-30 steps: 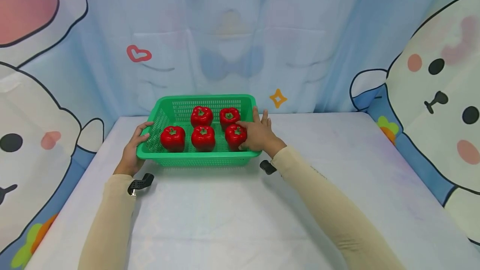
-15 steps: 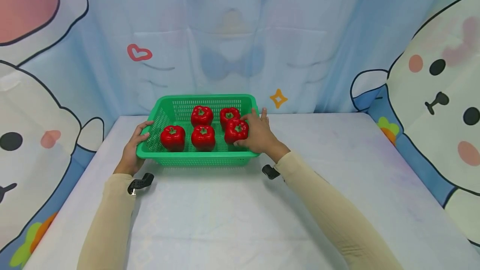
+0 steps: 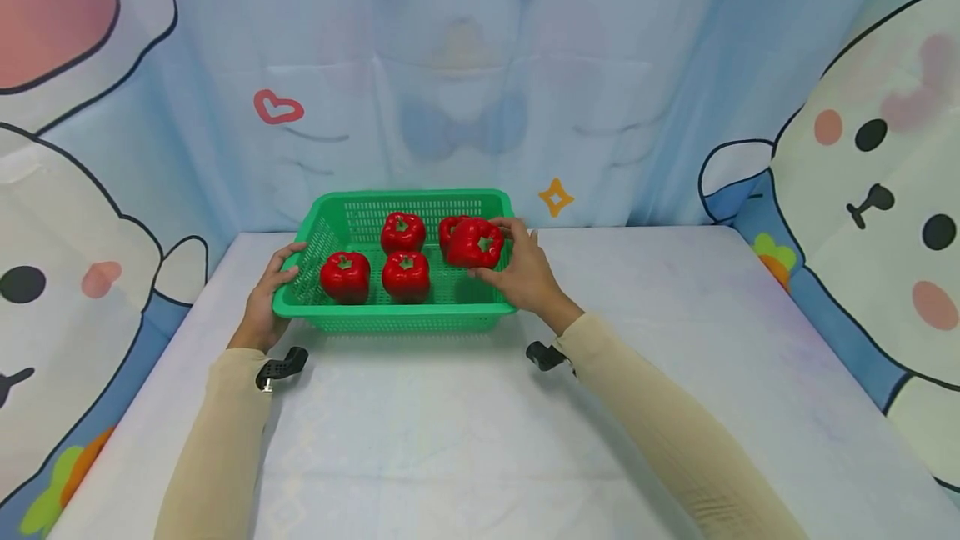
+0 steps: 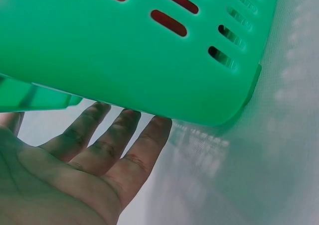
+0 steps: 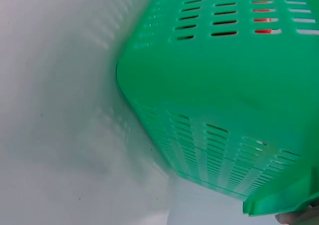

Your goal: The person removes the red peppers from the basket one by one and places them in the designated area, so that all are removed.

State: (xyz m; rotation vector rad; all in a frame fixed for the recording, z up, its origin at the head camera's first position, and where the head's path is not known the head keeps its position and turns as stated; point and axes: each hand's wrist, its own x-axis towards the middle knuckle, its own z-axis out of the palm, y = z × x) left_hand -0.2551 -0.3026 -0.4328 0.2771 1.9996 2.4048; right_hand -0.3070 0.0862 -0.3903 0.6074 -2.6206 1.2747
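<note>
In the head view, a green plastic basket [image 3: 382,319] stands on the table. My left hand [image 3: 262,307] holds its left rim; in the left wrist view, several fingers [image 4: 134,160] reach under the rim, their tips against the side wall. At the right end, my right hand [image 3: 528,273] grips a red bell pepper [image 3: 476,243] between thumb and fingers, tipped so its green stem faces me. It partly hides another red bell pepper [image 3: 447,232] behind it. The remaining red bell peppers [image 3: 346,277] sit upright at the left and middle. The right wrist view shows mostly the basket's outside [image 5: 214,85].
A white cloth covers the table [image 3: 420,432] around the basket. Behind it hangs a pale blue printed curtain [image 3: 465,65], close to the basket's back edge. Dark wrist mounts [image 3: 546,355] sit below both hands.
My right hand has lifted the front right bell pepper from its spot, tilted it toward me and shifted it slightly back. My left hand and the basket have not moved.
</note>
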